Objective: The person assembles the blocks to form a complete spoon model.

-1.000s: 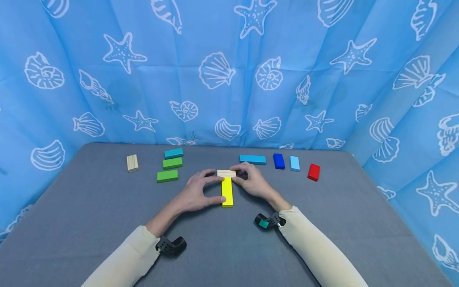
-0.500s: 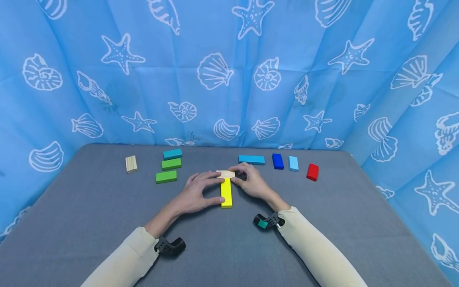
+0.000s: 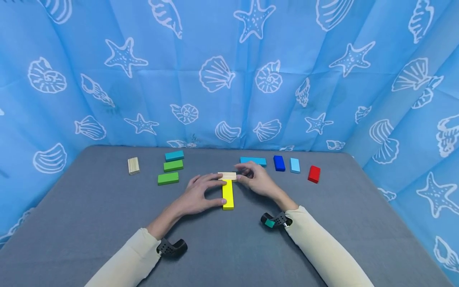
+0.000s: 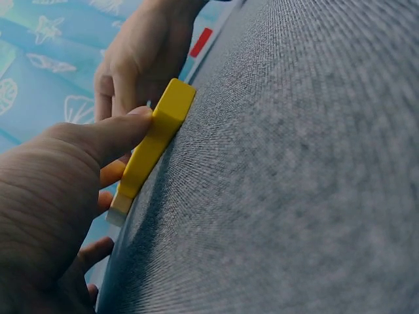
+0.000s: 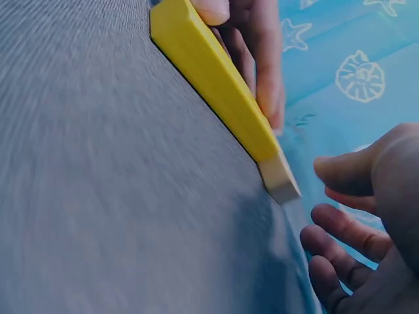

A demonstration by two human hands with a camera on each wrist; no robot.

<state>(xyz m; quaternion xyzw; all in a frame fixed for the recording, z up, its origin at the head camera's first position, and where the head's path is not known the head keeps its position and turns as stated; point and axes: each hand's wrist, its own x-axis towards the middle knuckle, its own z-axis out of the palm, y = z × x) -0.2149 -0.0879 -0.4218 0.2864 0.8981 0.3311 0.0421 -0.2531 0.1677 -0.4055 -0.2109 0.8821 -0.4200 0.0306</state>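
A yellow block (image 3: 228, 195) lies lengthwise on the grey table, its far end against a plain wooden block (image 3: 229, 175) set crosswise, so the pair forms a T. My left hand (image 3: 197, 195) rests along the yellow block's left side, thumb by the near end and fingers spread toward the wooden one. In the left wrist view, the thumb touches the yellow block (image 4: 155, 140) close to its end. My right hand (image 3: 259, 181) is just right of the wooden block, fingers loosely bent. A small gap separates its thumb from the wooden block (image 5: 280, 180) in the right wrist view.
At the back left lie a wooden block (image 3: 133, 166), a teal block (image 3: 174, 155) and two green blocks (image 3: 168, 178). Behind my right hand is a blue block (image 3: 253, 161); dark blue (image 3: 279, 163), light blue (image 3: 295, 165) and red (image 3: 314, 174) blocks lie farther right. A shell-patterned curtain (image 3: 211, 103) hangs behind.
My right hand has let go of the wooden block's right end and drawn slightly to the right. The left hand stays at the yellow block. The head view has tilted a little.
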